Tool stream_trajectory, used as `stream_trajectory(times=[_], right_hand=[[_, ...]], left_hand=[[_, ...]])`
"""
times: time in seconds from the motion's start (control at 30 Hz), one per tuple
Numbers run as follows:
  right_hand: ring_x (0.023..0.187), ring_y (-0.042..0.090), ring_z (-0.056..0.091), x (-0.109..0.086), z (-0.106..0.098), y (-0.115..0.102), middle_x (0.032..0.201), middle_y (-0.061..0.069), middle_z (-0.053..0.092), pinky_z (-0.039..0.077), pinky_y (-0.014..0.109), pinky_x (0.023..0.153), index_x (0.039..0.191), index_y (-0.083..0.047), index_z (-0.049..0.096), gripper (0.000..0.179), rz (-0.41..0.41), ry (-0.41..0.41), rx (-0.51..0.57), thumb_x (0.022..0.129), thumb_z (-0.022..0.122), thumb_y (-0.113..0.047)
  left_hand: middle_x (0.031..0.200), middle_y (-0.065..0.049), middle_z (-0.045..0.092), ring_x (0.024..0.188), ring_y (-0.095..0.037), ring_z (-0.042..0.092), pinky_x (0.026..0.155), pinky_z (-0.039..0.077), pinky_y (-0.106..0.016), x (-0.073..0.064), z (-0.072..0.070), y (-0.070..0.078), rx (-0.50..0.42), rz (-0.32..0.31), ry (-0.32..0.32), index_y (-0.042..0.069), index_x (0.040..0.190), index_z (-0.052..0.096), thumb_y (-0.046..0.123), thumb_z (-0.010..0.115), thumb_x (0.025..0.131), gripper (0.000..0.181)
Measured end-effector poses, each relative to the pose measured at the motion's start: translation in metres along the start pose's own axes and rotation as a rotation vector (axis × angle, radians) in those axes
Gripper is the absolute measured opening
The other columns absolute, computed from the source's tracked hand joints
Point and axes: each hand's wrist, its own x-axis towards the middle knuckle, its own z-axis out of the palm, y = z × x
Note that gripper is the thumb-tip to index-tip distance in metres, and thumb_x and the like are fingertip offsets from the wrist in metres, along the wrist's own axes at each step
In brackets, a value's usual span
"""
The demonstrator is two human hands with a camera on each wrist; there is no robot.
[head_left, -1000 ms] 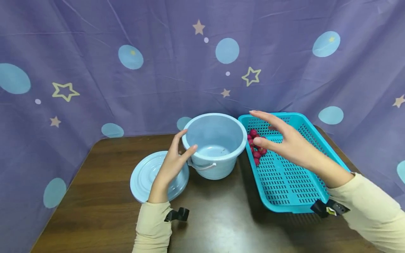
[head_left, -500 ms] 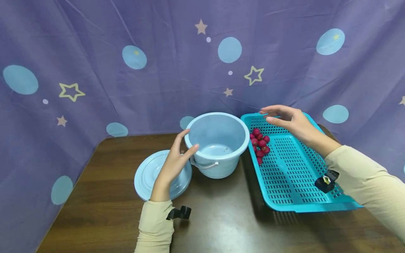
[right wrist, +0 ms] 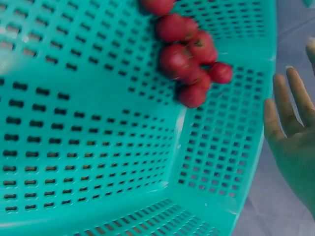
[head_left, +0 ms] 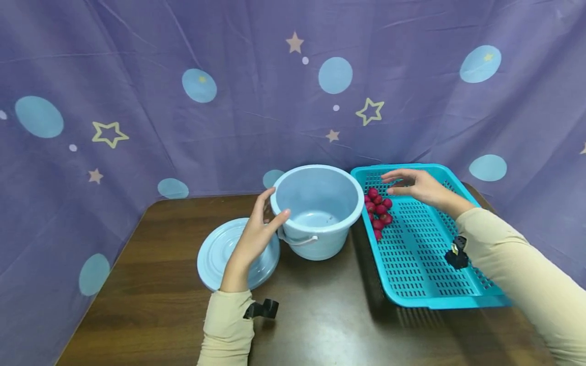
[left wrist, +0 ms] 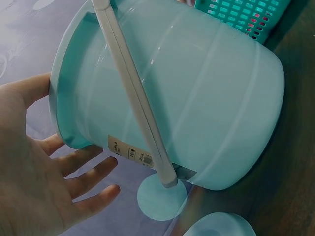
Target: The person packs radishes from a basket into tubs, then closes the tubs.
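A pale blue bucket (head_left: 320, 239) stands upright on the table, its handle hanging down over the near side. My left hand (head_left: 257, 231) rests its thumb and fingers against the bucket's left rim. In the left wrist view that hand (left wrist: 44, 162) has its fingers spread and extended, with some fingertips behind the rim. To the right is a turquoise slotted basket (head_left: 418, 300). Inside it, along the left side, lie several small round red radishes (head_left: 380, 209). My right hand (head_left: 418, 188) hovers over the basket's far part, fingers apart from the thumb, holding nothing.
A pale blue round lid (head_left: 212, 254) lies left of the bucket, partly behind the left forearm. The wooden table (head_left: 151, 284) runs up to a purple curtain (head_left: 247, 117) with stars and dots. Basket and bucket stand close together.
My right hand has drawn back to the right, lifting off the radishes and then lowering towards the basket. My left hand keeps its place at the bucket rim. The view shifts slightly.
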Motion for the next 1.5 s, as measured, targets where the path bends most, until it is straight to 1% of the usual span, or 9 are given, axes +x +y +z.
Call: stream_trajectory(times=[0.2,0.33,0.47,0.83,1.03,1.17,1.27,1.33,1.5], right_hand=[[0.113,0.034,0.059,0.004,0.012,0.020,0.134,0.021,0.054,0.044,0.059,0.095,0.132,-0.002,0.057,0.043,0.068,-0.107,-0.055,0.094,0.069,-0.016],[0.111,0.033,0.060,0.003,0.018,0.029,0.132,0.023,0.055,0.044,0.058,0.096,0.127,0.000,0.059,0.039,0.109,-0.172,-0.041,0.092,0.070,-0.013],[0.109,0.033,0.063,0.004,0.021,0.035,0.130,0.025,0.053,0.046,0.057,0.094,0.127,0.002,0.059,0.040,0.110,-0.213,-0.022,0.091,0.071,-0.011],[0.113,0.041,0.050,0.006,0.038,0.050,0.121,0.025,0.056,0.051,0.048,0.084,0.122,0.001,0.064,0.039,0.093,-0.216,-0.168,0.084,0.073,-0.003],[0.090,0.030,0.053,0.010,0.044,0.054,0.110,0.020,0.059,0.049,0.036,0.068,0.111,0.000,0.067,0.029,0.075,-0.189,-0.196,0.082,0.072,0.003],[0.080,0.024,0.054,0.010,0.039,0.050,0.114,0.023,0.059,0.051,0.037,0.067,0.111,0.003,0.065,0.029,0.070,-0.205,-0.170,0.083,0.070,0.005],[0.082,0.023,0.060,0.009,0.033,0.044,0.123,0.026,0.056,0.053,0.044,0.076,0.116,0.003,0.063,0.030,0.081,-0.211,-0.148,0.086,0.069,0.002],[0.089,0.026,0.064,0.009,0.028,0.038,0.129,0.028,0.054,0.053,0.049,0.082,0.119,0.003,0.062,0.032,0.086,-0.208,-0.143,0.088,0.069,-0.001],[0.113,0.038,0.058,0.011,0.018,0.024,0.131,0.025,0.056,0.050,0.053,0.090,0.126,0.001,0.060,0.037,0.065,-0.180,-0.131,0.091,0.070,-0.008]], left_hand=[[0.156,-0.010,0.031,0.142,-0.026,0.031,0.110,0.028,-0.057,0.000,0.002,0.001,0.007,-0.006,0.013,0.027,0.155,0.025,0.045,0.061,0.097,0.071],[0.154,-0.009,0.035,0.140,-0.025,0.035,0.110,0.029,-0.055,0.000,0.002,0.001,0.010,-0.014,0.031,0.029,0.154,0.027,0.046,0.062,0.096,0.069],[0.153,-0.010,0.037,0.140,-0.024,0.035,0.110,0.029,-0.054,0.001,0.000,0.000,0.009,-0.011,0.036,0.029,0.153,0.029,0.047,0.062,0.096,0.069],[0.154,-0.008,0.036,0.140,-0.022,0.036,0.110,0.032,-0.048,0.000,-0.002,-0.001,0.027,-0.022,0.030,0.033,0.153,0.028,0.055,0.060,0.094,0.071],[0.154,-0.010,0.036,0.138,-0.027,0.039,0.109,0.035,-0.049,0.000,-0.002,-0.001,0.029,-0.034,0.019,0.033,0.154,0.027,0.054,0.059,0.096,0.070],[0.154,-0.010,0.036,0.137,-0.028,0.041,0.107,0.036,-0.050,0.000,-0.003,-0.002,0.028,-0.048,0.004,0.033,0.154,0.026,0.054,0.059,0.095,0.070],[0.155,-0.009,0.035,0.136,-0.028,0.042,0.106,0.037,-0.050,0.000,-0.003,-0.001,0.025,-0.049,-0.004,0.034,0.154,0.025,0.055,0.059,0.095,0.070],[0.155,-0.010,0.035,0.136,-0.028,0.041,0.107,0.037,-0.051,0.000,-0.004,-0.001,0.023,-0.045,-0.008,0.034,0.153,0.025,0.055,0.059,0.095,0.070],[0.155,-0.010,0.035,0.137,-0.027,0.040,0.108,0.036,-0.050,-0.001,-0.004,-0.001,0.028,-0.045,-0.010,0.035,0.153,0.024,0.057,0.058,0.095,0.071]])
